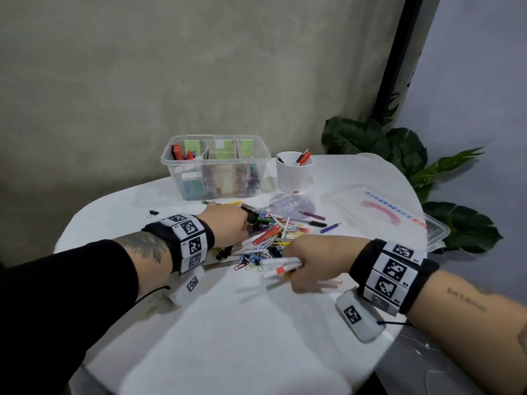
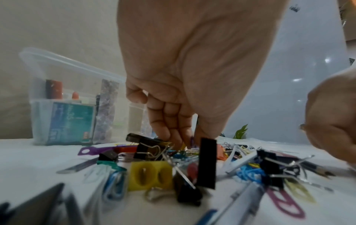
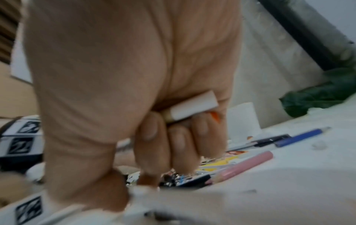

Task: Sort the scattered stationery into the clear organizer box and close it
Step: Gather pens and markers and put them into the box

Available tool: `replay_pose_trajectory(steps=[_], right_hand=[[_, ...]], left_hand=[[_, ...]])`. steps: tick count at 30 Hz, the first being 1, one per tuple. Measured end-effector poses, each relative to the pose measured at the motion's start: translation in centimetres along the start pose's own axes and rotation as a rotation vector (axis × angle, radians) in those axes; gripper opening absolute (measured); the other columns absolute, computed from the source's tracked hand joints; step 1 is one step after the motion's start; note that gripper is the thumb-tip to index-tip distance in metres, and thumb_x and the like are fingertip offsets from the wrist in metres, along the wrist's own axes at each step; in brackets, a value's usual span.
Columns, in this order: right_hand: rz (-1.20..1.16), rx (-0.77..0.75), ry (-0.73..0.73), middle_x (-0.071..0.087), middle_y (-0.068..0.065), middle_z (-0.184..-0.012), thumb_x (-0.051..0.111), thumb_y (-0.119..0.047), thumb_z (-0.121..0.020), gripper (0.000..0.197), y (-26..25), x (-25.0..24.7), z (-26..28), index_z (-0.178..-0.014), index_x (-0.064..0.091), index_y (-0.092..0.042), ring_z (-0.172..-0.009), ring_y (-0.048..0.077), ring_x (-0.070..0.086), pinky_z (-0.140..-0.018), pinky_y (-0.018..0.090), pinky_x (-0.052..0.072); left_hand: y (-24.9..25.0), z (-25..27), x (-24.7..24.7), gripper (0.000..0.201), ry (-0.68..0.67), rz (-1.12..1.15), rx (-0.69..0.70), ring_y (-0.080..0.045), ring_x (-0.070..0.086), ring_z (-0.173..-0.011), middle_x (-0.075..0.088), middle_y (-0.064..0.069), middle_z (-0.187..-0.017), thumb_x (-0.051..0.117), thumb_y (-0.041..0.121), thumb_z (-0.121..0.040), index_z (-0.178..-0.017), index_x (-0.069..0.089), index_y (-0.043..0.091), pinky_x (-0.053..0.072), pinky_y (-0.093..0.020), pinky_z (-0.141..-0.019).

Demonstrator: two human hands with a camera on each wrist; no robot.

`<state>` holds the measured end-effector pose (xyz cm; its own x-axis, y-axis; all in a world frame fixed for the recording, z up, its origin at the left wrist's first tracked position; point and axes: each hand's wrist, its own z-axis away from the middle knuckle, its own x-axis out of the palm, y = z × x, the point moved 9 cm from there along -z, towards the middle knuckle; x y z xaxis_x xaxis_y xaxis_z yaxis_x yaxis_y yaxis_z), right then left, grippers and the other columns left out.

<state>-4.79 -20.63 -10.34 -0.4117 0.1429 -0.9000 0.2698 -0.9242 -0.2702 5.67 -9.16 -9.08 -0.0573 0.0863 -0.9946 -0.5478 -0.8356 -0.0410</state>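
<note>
The clear organizer box (image 1: 182,178) stands open at the back of the white table, with sticky notes and boxes in its compartments; it also shows in the left wrist view (image 2: 63,106). In front of it lies a pile of stationery (image 1: 271,232): paper clips, binder clips (image 2: 150,149), pens and pencils. My left hand (image 1: 245,223) reaches into the pile's far left, and its fingers and thumb (image 2: 188,137) pinch a thin item there, which is mostly hidden. My right hand (image 1: 296,266) grips a bundle of white pens (image 1: 279,266) at the pile's near edge; one pen end (image 3: 192,106) pokes out of the fist.
The box's clear lid (image 1: 356,203) lies flat at the right. A white cup (image 1: 293,175) holding pens stands right of the box. A lone binder clip (image 1: 153,212) sits at the left. A leafy plant (image 1: 427,166) stands behind the table's right edge.
</note>
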Motion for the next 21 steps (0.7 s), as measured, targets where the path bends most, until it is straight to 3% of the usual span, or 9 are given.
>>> replay_pose_trajectory(steps=[3, 6, 9, 12, 14, 15, 17, 19, 21], right_hand=[[-0.230, 0.000, 0.189, 0.053, -0.005, -0.065, 0.059, -0.025, -0.086, 0.016, 0.9, -2.9, -0.3, -0.073, 0.053, -0.020, -0.057, 0.013, 0.049, -0.055, 0.028, 0.039], [-0.409, 0.027, 0.379, 0.045, -0.005, -0.065, 0.049, -0.023, -0.099, 0.024, 1.9, -5.2, -0.6, -0.077, 0.051, -0.013, -0.053, 0.008, 0.041, -0.049, 0.014, 0.034], [-0.642, 0.064, 0.460, 0.037, 0.003, -0.064, 0.041, -0.021, -0.103, 0.027, 3.1, -5.5, -1.4, -0.079, 0.042, -0.007, -0.052, 0.014, 0.033, -0.048, 0.021, 0.030], [-0.828, 0.124, 0.490, 0.052, 0.015, -0.070, 0.034, -0.020, -0.104, 0.020, 4.0, -5.2, -1.5, -0.088, 0.039, -0.009, -0.055, 0.024, 0.050, -0.045, 0.026, 0.040], [-1.057, 0.132, 0.500, 0.065, 0.022, -0.080, 0.030, -0.020, -0.105, 0.016, 4.3, -4.8, -1.3, -0.103, 0.041, -0.008, -0.068, 0.034, 0.066, -0.052, 0.032, 0.055], [-1.219, 0.133, 0.494, 0.067, 0.023, -0.082, 0.029, -0.018, -0.105, 0.015, 4.6, -4.3, -1.3, -0.110, 0.040, -0.009, -0.072, 0.037, 0.069, -0.064, 0.041, 0.061], [-1.531, 0.158, 0.492, 0.063, 0.021, -0.075, 0.030, -0.011, -0.103, 0.013, 5.5, -3.1, -1.6, -0.111, 0.040, -0.009, -0.066, 0.035, 0.069, -0.076, 0.056, 0.058], [-1.734, 0.253, 0.515, 0.051, 0.012, -0.067, 0.038, -0.011, -0.102, 0.006, 6.7, -1.6, -2.0, -0.107, 0.041, -0.008, -0.048, 0.024, 0.057, -0.056, 0.042, 0.059], [-1.837, 0.338, 0.507, 0.042, 0.003, -0.063, 0.051, -0.020, -0.101, 0.014, 7.2, -0.3, -2.2, -0.102, 0.044, -0.008, -0.041, 0.012, 0.038, -0.038, 0.023, 0.041]], left_hand=[[-0.5, 0.0, 0.5, 0.035, -0.007, 0.121, -0.020, -0.018, 0.058, -0.083, 0.065, 0.006, -0.086, 0.064, 0.053, -0.080, -0.098, 0.063, 0.023, 0.041, -0.034, -0.080], [-0.4, 0.1, 0.5, 0.036, 0.011, 0.156, -0.023, -0.016, 0.057, -0.085, 0.059, 0.014, -0.081, 0.075, 0.045, -0.071, -0.097, 0.055, 0.030, 0.037, -0.033, -0.078], [0.2, 0.4, 0.2, 0.031, 0.001, 0.127, -0.023, -0.017, 0.060, -0.087, 0.060, 0.012, -0.073, 0.072, 0.030, -0.074, -0.099, 0.054, 0.027, 0.039, -0.034, -0.087], [0.5, 0.8, 0.0, 0.030, -0.034, 0.190, -0.063, -0.020, 0.058, -0.091, 0.065, 0.007, -0.086, 0.061, 0.035, -0.087, -0.111, 0.051, 0.020, 0.037, -0.038, -0.093], [0.3, 1.2, -0.7, 0.026, -0.038, 0.281, -0.105, -0.023, 0.060, -0.086, 0.066, -0.001, -0.093, 0.054, 0.036, -0.093, -0.110, 0.052, 0.017, 0.041, -0.033, -0.080], [0.4, 1.2, -1.3, 0.021, -0.034, 0.346, -0.105, -0.024, 0.059, -0.077, 0.065, -0.005, -0.089, 0.050, 0.032, -0.096, -0.105, 0.054, 0.014, 0.040, -0.030, -0.069], [0.5, 1.0, -2.5, 0.016, 0.000, 0.484, -0.100, -0.020, 0.044, -0.060, 0.054, -0.010, -0.086, 0.038, 0.019, -0.100, -0.098, 0.051, 0.010, 0.033, -0.027, -0.053], [0.7, 1.0, -3.8, 0.020, 0.055, 0.625, -0.123, -0.014, 0.038, -0.059, 0.052, -0.008, -0.095, 0.030, 0.013, -0.102, -0.109, 0.048, 0.012, 0.030, -0.022, -0.047], [1.1, 1.2, -4.3, 0.026, 0.079, 0.775, -0.145, -0.010, 0.041, -0.058, 0.057, -0.003, -0.100, 0.029, 0.014, -0.103, -0.121, 0.048, 0.015, 0.032, -0.018, -0.043]])
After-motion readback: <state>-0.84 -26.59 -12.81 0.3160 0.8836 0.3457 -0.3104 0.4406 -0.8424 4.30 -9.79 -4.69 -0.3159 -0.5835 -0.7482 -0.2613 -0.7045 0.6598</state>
